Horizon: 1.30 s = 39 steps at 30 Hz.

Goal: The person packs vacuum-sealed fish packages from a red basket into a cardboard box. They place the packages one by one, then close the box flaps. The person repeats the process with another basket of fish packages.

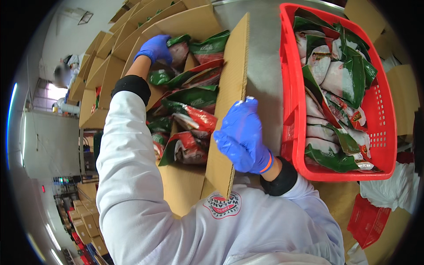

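Observation:
An open cardboard box [176,183] in front of me holds several green, red and clear plastic packs in two rows. My left hand [157,48], in a blue glove, reaches into its far left corner. Its fingers are bent down against a frosty pack [179,52] with a green top, and the fingertips are partly hidden. On the box's right side a long flap [234,66] stands raised. Also gloved in blue, my right hand [243,137] is closed at the edge of this flap, with its fingers curled.
To the right, a red plastic basket [289,132] with slotted walls holds many similar packs. Between box and basket runs a metal tabletop [265,48]. More open cartons [99,75] line the far left. A white plastic bag [391,187] lies below the basket at right. Another person stands far left.

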### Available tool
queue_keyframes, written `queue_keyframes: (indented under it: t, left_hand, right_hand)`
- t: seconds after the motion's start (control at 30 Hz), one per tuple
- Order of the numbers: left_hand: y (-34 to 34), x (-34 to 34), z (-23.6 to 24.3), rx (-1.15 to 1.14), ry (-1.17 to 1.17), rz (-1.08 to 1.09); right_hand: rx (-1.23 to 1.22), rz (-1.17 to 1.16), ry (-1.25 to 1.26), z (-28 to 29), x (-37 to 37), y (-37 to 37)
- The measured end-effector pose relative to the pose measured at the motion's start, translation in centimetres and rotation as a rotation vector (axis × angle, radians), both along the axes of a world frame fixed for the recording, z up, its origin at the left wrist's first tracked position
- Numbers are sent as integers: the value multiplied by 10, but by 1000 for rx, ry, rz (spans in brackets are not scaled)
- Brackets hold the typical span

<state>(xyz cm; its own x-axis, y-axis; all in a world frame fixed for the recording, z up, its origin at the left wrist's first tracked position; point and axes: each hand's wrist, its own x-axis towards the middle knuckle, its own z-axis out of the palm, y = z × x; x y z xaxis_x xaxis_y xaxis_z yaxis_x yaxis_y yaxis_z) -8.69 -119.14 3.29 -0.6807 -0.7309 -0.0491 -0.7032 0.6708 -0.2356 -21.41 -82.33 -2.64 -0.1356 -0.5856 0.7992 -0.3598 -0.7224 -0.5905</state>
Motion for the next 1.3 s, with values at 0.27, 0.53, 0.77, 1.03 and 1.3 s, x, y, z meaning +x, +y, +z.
queue_keyframes:
  t: [0.27, 0.53, 0.77, 1.03, 1.3]
  left_hand:
    - [64, 14, -6, -160, 152, -10]
    - [68, 58, 71, -231, 437, -29]
    - [124, 112, 133, -501, 911, -225]
    - [107, 98, 24, -2, 136, -197]
    - [84, 94, -15, 56, 226, -35]
  right_hand:
    - [216, -89, -298, 10, 17, 0]
    - [380, -390, 602, 48, 13, 0]
    - [564, -513, 966, 131, 52, -31]
    - [411, -511, 1170, 117, 95, -163]
    - [796, -129, 1163, 41, 89, -265]
